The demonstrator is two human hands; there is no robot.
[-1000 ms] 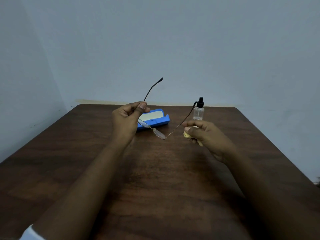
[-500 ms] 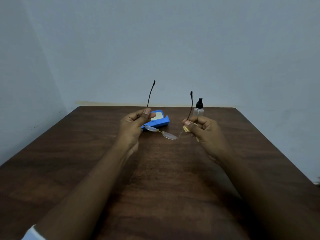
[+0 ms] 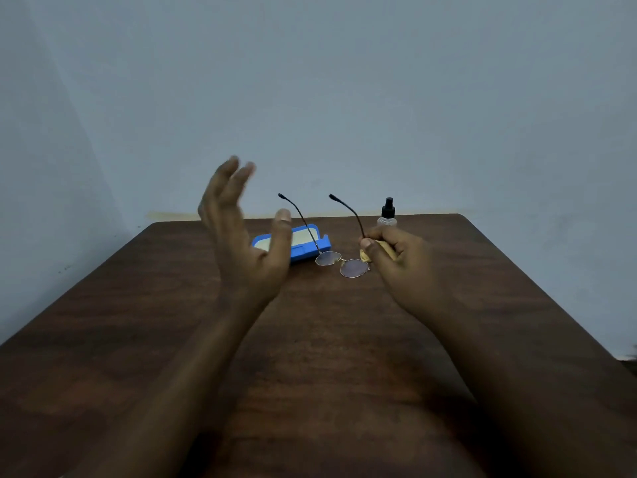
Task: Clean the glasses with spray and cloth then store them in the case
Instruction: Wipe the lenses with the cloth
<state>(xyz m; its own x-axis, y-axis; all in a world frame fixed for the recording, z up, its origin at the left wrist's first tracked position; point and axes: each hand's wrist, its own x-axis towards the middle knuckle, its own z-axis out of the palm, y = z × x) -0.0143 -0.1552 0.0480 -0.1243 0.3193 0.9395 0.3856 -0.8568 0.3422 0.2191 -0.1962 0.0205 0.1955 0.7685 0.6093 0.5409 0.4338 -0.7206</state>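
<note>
Right hand [image 3: 400, 253]: grip clamped, thumb and curled fingers pinching one temple of the glasses [image 3: 341, 263] together with a yellow cloth [image 3: 364, 255]. The lenses hang just left of and slightly below this grip, above the counter [image 3: 138, 322]; whether they touch it cannot be told. Both temples rise up and leftward from the frame, the nearer one out of the grip itself. Left hand [image 3: 241, 236]: grip apart, fingers straight and spread, palm turned toward the right hand, raised clear of the counter and holding nothing; its fingertips are blurred. Open blue case [image 3: 305, 252]: on the counter left of the right grip, beyond the lenses, partly hidden by the left thumb. Spray bottle [image 3: 388, 215]: upright just beyond the right grip.
</note>
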